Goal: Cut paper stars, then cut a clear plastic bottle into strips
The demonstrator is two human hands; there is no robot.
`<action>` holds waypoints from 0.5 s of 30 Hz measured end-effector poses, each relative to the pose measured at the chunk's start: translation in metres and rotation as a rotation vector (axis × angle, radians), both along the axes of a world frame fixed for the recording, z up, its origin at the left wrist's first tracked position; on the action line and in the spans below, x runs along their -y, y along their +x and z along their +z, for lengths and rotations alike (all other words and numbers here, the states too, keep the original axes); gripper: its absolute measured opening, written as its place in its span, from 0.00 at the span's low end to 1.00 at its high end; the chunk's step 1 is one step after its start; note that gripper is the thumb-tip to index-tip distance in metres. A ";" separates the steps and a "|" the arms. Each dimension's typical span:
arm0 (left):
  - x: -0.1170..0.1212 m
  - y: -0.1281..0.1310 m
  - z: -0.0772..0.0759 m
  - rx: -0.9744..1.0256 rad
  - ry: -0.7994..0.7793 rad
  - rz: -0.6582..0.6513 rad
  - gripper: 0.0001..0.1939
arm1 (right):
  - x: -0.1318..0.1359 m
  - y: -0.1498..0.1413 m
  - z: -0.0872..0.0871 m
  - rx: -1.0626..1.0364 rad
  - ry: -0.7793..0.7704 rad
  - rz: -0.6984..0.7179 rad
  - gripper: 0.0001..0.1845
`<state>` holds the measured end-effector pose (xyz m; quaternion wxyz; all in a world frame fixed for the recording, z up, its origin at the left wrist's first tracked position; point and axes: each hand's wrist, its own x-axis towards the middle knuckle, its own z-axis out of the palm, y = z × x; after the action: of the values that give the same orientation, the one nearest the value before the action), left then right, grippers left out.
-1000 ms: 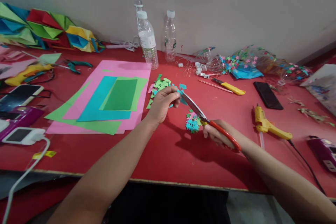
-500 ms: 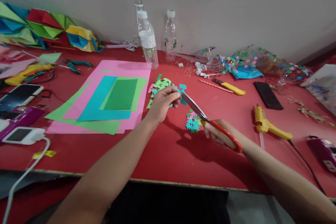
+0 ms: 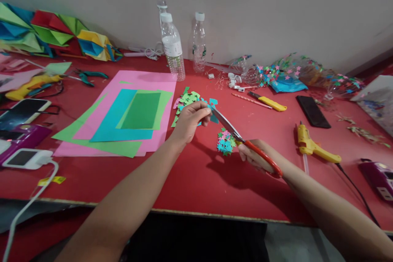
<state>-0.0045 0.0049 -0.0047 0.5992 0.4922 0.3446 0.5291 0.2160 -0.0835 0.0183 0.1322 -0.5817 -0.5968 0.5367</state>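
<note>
My left hand [image 3: 194, 119] pinches a small piece of blue paper [image 3: 209, 107] between thumb and fingers, mostly covered by the fingertips. My right hand [image 3: 255, 156] is closed around the red handles of a pair of scissors [image 3: 229, 125]. Their blades point up and left and meet the paper at my left fingertips. Below the blades lies a pile of small pink, blue and green paper stars [image 3: 225, 142]. Green, pink and blue paper scraps [image 3: 188, 99] lie behind my left hand, partly hidden by it.
Coloured paper sheets [image 3: 104, 127] lie to the left. Plastic bottles [image 3: 174, 49] stand by the wall. On the right are a yellow box cutter [image 3: 272, 103], a black phone [image 3: 313, 111] and a yellow glue gun [image 3: 317, 149] with a cord. Pliers [image 3: 90, 77] lie at the back left.
Both hands stay in nearly the same place. The scissors' handles shift only very slightly; the blades remain at the blue paper throughout.
</note>
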 end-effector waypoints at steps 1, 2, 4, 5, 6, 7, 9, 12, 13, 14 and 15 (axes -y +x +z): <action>0.000 0.000 0.000 0.003 0.001 -0.003 0.06 | 0.000 0.000 0.000 0.002 0.002 -0.002 0.33; 0.000 0.000 -0.001 0.004 0.001 -0.005 0.06 | 0.000 0.000 0.000 0.006 0.003 -0.006 0.33; 0.000 0.000 -0.001 0.001 -0.001 -0.006 0.06 | -0.001 0.000 0.000 0.014 0.005 -0.006 0.33; 0.000 0.000 -0.001 -0.001 -0.003 -0.005 0.06 | -0.001 0.000 0.000 0.017 0.008 -0.006 0.32; 0.000 0.000 -0.001 -0.003 -0.004 -0.006 0.06 | -0.001 -0.001 0.001 0.014 0.007 -0.006 0.32; 0.000 0.000 -0.001 -0.002 -0.005 -0.008 0.07 | -0.001 -0.001 0.002 0.010 0.006 -0.006 0.32; 0.000 0.000 -0.001 0.009 -0.006 -0.016 0.07 | -0.002 -0.001 0.003 0.008 -0.005 -0.013 0.32; 0.000 0.000 -0.001 0.029 -0.011 -0.030 0.06 | -0.001 -0.001 0.004 0.016 -0.015 -0.022 0.33; 0.000 0.001 -0.001 0.034 -0.012 -0.032 0.06 | -0.001 -0.001 0.005 0.018 -0.014 -0.022 0.33; 0.001 0.001 -0.001 0.037 -0.012 -0.035 0.06 | -0.001 -0.001 0.005 0.019 -0.013 -0.020 0.33; 0.001 0.000 0.000 0.039 -0.013 -0.035 0.06 | -0.001 -0.001 0.005 0.021 -0.009 -0.018 0.33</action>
<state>-0.0041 0.0041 -0.0049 0.6183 0.4836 0.3276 0.5258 0.2146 -0.0820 0.0232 0.1282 -0.5932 -0.5905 0.5321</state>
